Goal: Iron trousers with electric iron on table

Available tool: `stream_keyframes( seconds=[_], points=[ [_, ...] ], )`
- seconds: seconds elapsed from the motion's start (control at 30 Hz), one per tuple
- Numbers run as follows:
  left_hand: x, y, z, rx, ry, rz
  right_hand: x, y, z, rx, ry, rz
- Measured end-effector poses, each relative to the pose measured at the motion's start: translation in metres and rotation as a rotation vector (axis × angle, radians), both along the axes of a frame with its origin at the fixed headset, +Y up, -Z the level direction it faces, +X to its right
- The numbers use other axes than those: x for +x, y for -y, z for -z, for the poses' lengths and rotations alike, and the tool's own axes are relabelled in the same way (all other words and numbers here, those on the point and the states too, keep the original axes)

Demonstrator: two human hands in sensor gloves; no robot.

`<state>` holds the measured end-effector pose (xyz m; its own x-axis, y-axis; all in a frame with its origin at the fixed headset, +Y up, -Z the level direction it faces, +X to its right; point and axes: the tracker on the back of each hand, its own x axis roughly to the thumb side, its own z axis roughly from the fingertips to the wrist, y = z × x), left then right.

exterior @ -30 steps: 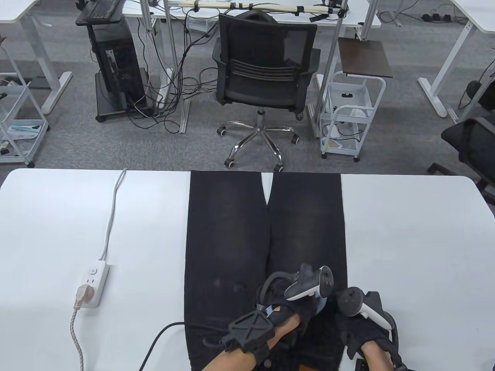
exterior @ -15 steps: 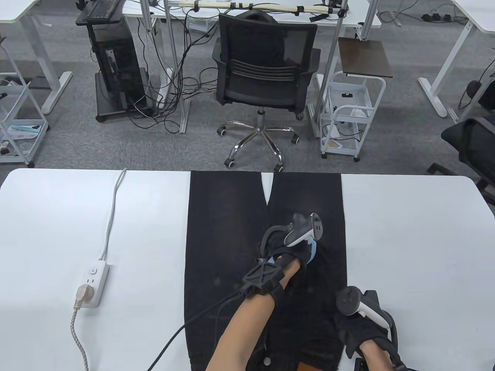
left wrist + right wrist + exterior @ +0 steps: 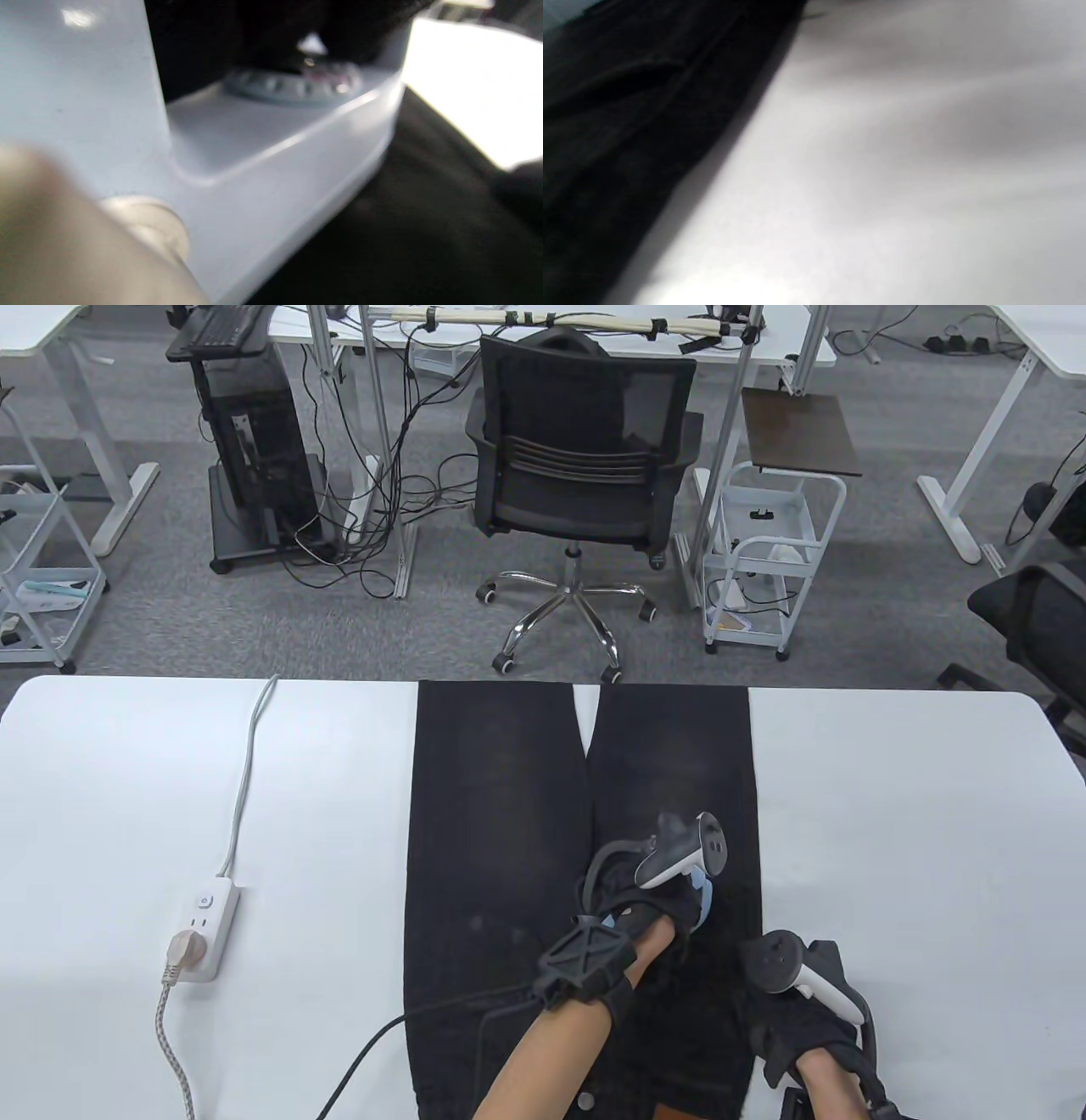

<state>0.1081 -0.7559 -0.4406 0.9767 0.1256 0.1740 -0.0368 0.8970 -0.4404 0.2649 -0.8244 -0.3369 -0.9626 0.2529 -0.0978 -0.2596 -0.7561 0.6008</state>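
Observation:
Black trousers (image 3: 501,814) lie flat down the middle of the white table (image 3: 891,814), legs pointing away. My left hand (image 3: 657,903) grips the handle of a light blue electric iron (image 3: 702,897) that sits on the right trouser leg. The left wrist view shows the iron's body (image 3: 254,148) and its dial (image 3: 297,82) close up on the black cloth (image 3: 403,237). My right hand (image 3: 793,1018) rests at the right edge of the trousers near the waist. The right wrist view shows only the trouser edge (image 3: 628,127) and the table (image 3: 903,169); its fingers are out of sight.
A white power strip (image 3: 202,929) with a plug in it lies on the table's left side, its white cable (image 3: 246,763) running to the far edge. A black cord (image 3: 373,1039) trails from my left wrist. An office chair (image 3: 581,466) stands beyond the table.
My left hand pushed the iron up the right trouser leg, then drew it part of the way back toward me. My right hand stayed in place.

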Motion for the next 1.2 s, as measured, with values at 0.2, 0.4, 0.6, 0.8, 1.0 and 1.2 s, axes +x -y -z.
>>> stream_keyframes(
  seconds=[0.2,0.4,0.6,0.8,1.0,1.2],
  points=[
    [0.003,-0.001,-0.038,0.034,0.037,0.016,0.001,0.0,0.0,0.001,0.002,0.008],
    [-0.001,0.0,-0.068,0.058,0.068,0.024,0.001,0.0,0.0,0.008,0.001,0.002],
    [-0.029,-0.008,-0.088,0.116,0.096,-0.071,0.001,0.001,-0.002,0.044,0.0,-0.015],
    [-0.104,-0.06,-0.105,0.203,0.037,-0.381,0.002,0.0,-0.003,0.11,0.003,-0.053],
    [-0.224,-0.095,-0.12,0.401,-0.104,-0.588,-0.004,-0.011,-0.005,0.205,0.014,-0.11],
    [-0.316,-0.069,-0.118,0.484,-0.228,-0.685,-0.051,-0.046,0.002,0.363,-0.012,-0.036]
  ],
)
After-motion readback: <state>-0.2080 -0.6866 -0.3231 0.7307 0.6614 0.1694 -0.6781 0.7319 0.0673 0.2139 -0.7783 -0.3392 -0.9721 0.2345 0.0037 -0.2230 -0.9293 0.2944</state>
